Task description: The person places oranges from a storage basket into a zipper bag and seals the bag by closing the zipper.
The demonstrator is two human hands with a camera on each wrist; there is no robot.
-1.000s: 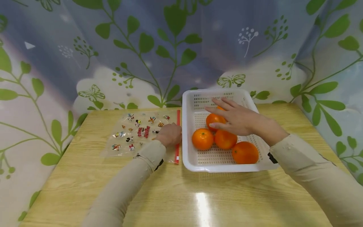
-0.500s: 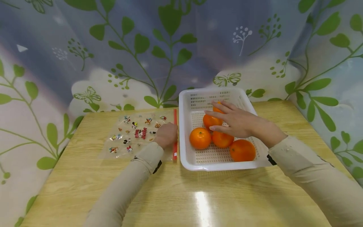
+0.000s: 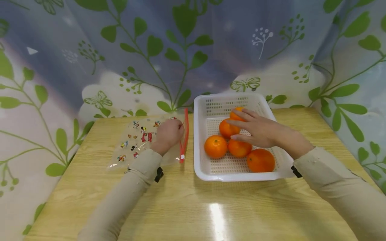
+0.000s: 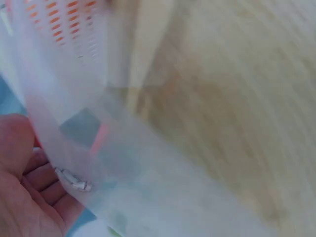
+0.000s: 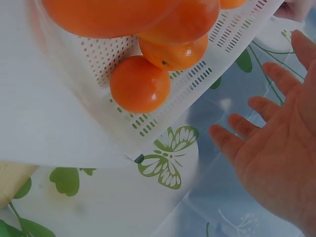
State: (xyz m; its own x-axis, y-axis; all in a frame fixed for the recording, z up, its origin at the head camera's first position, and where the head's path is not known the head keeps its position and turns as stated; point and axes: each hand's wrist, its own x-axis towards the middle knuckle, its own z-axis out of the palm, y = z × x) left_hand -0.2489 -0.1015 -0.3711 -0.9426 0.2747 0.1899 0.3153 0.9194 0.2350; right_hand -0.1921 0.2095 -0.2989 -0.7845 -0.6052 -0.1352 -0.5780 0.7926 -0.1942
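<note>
My left hand (image 3: 169,134) pinches a clear zip bag (image 3: 146,137) near its red zip strip (image 3: 186,124). Small cartoon figures and a red logo are printed on it. The left wrist view has the bag's plastic (image 4: 143,168) hanging from between thumb and curled fingers, the strip's edge raised. Over a white plastic basket (image 3: 197,150), my right hand (image 3: 262,132) is spread with straight fingers. Several oranges (image 3: 215,146) lie in the basket, two of them partly hidden behind those fingers. In the right wrist view the right palm (image 5: 281,158) faces the camera, holding nothing.
The wooden table (image 3: 193,207) has a bright glare streak in front of the basket. A leaf-patterned cloth (image 3: 187,50) hangs close behind. The basket stands immediately right of the bag.
My left hand has moved left and slightly up, lifting the bag's zip edge and bending the strip away from the basket. The right hand stays over the oranges, shifted a little to the right.
</note>
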